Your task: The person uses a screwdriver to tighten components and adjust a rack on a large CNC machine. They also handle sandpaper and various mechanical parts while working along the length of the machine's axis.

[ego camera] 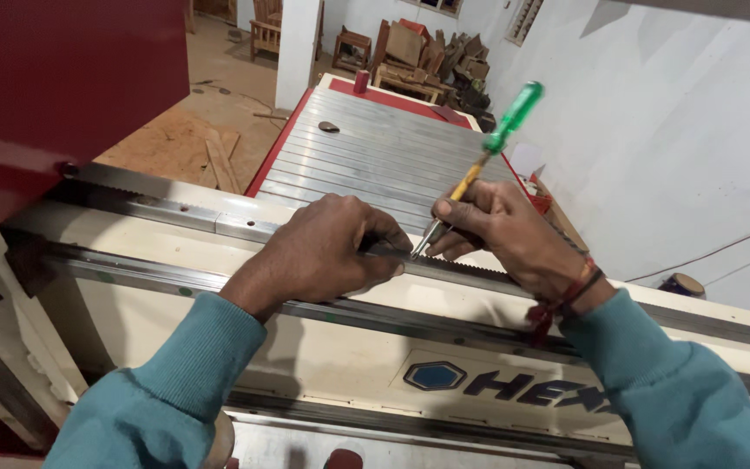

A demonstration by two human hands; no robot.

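My right hand (507, 231) grips a screwdriver (486, 156) with a green handle and yellow shank, tilted up to the right, its tip down on the toothed metal rail (175, 211) of a cream-coloured machine beam (323, 347). My left hand (323, 252) rests on the same rail just left of the tip, fingers curled over it and pressing there. What lies under those fingers is hidden. Both arms wear teal sleeves, and a red thread band circles my right wrist.
A dark red machine housing (54, 87) fills the upper left. Beyond the beam lies a ribbed metal bed (375, 152) with a red border. Stacked wooden furniture (427, 52) stands far back, a white wall rises at right, and wood boards (219, 161) lie on the floor.
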